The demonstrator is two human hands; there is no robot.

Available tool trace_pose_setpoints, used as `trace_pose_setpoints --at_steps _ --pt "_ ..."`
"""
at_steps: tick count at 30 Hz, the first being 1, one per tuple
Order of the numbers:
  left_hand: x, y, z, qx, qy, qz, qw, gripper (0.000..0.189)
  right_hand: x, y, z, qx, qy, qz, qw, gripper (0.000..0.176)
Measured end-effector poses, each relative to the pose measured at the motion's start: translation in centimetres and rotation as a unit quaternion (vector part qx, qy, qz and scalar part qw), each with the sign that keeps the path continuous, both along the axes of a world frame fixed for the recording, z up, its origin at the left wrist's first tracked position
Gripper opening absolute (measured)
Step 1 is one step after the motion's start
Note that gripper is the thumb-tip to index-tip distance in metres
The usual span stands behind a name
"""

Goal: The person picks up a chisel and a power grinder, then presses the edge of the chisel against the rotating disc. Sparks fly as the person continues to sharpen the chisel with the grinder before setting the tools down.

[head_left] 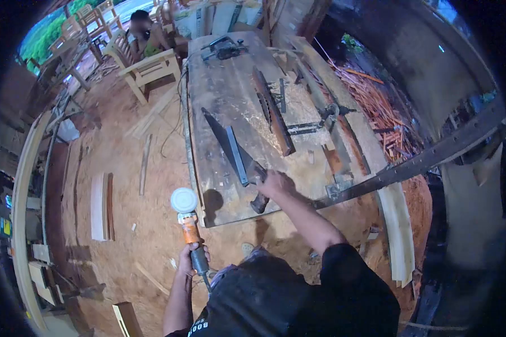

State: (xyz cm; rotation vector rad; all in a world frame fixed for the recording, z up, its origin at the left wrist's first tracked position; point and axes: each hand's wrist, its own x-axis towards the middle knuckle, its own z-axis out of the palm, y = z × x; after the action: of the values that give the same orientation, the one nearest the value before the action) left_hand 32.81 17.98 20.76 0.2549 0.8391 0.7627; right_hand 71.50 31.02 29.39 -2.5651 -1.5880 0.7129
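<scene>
My left hand (193, 261) is wrapped round the grey body of an orange angle grinder (190, 230), held upright beside the bench. A round white disc (184, 200) sits at its top end, and a cord runs down from its bottom. My right hand (274, 185) is at the near end of the workbench with its fingers curled down. Under and beside those fingers lie a handsaw (216, 132) with a dark blade and a metal straight-edged tool (237, 156), perhaps a square. Which of them the fingers grip is hidden. The saw's dark handle (259, 203) shows just below the hand.
The wooden workbench (213, 196) carries a dark wooden bar (272, 115), wood shavings and a power tool (227, 49) at its far end. A person (146, 36) sits beyond, near a wooden chair (149, 70). Boards (99, 205) lie on the dirt floor. Offcuts (376, 106) are piled at right.
</scene>
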Motion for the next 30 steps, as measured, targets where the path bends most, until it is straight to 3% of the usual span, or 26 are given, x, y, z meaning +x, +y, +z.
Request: trace_pose_setpoints --at_steps 3,6,11,14,17,21,25,26,30 --pt "0.3 0.2 0.1 0.007 0.003 -0.012 1.000 0.050 0.2 -2.5 -1.3 -0.034 -0.083 0.003 0.996 0.082" --pt "0.6 0.6 -0.8 -0.018 -0.007 -0.019 1.000 0.048 -0.1 -2.4 -3.9 -0.049 0.007 -0.055 0.997 0.092" --pt "2.1 1.2 -0.7 -0.032 -0.016 -0.036 0.999 0.045 -0.1 -0.5 -7.9 -0.028 -0.009 -0.070 0.997 0.091" --pt "2.8 1.5 -1.1 -0.034 -0.009 -0.056 0.998 0.045 1.4 0.2 -7.2 -0.002 -0.074 -0.078 0.994 0.083" --pt "3.5 1.9 -0.5 -0.040 -0.023 -0.080 0.996 0.045 5.4 1.5 -8.4 -0.049 -0.120 -0.068 0.989 0.085" --pt "5.2 2.0 -3.3 -0.032 -0.052 -0.077 0.995 0.045 7.6 1.1 -5.0 -0.044 -0.099 -0.093 0.990 0.094" --pt "6.6 1.9 -4.4 -0.021 -0.076 -0.098 0.992 0.043 8.2 -1.5 -3.8 0.079 -0.070 -0.028 0.994 0.075" --pt "6.9 1.8 -5.0 -0.026 -0.081 -0.099 0.992 0.043 8.4 -2.3 -4.1 0.115 -0.038 -0.010 0.993 0.061" --pt "7.4 1.4 -6.6 -0.050 -0.085 -0.108 0.989 0.042 8.3 -5.1 -4.7 0.129 0.056 0.018 0.990 0.050"
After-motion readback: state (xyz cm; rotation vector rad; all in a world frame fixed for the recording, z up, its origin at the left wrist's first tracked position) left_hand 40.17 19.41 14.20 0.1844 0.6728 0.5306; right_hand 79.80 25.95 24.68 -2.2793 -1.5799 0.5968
